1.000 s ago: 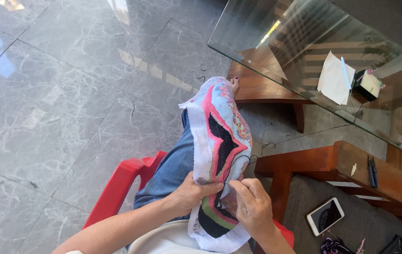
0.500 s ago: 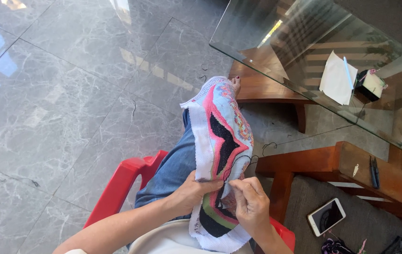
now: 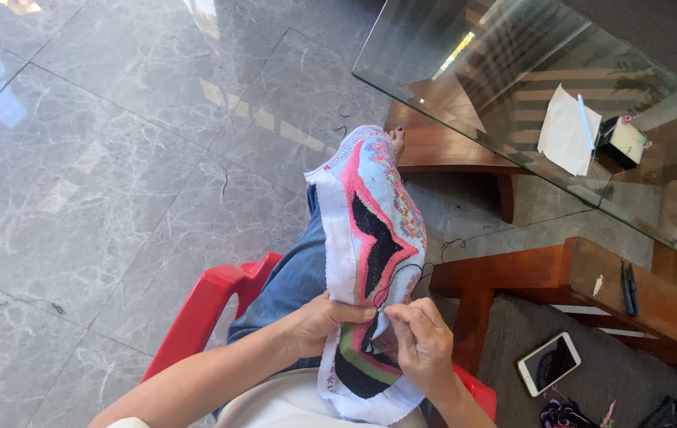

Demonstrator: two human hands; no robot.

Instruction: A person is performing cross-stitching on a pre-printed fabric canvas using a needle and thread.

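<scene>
Embroidery cloth (image 3: 370, 238) between both hands

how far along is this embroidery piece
Done: the pink, black and light-blue areas of the embroidery cloth look filled in. In hand: the left hand grips the cloth while the right hand pinches at the stitching, dark thread looping above. Left: the white border remains unstitched.

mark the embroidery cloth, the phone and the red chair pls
embroidery cloth (image 3: 370, 238), head view, on the black stitched patch at mid-cloth.
phone (image 3: 548, 363), head view, middle of its dark screen, lying on the grey cushion.
red chair (image 3: 204, 305), head view, on the red plastic edge left of the denim-clad leg.
</scene>
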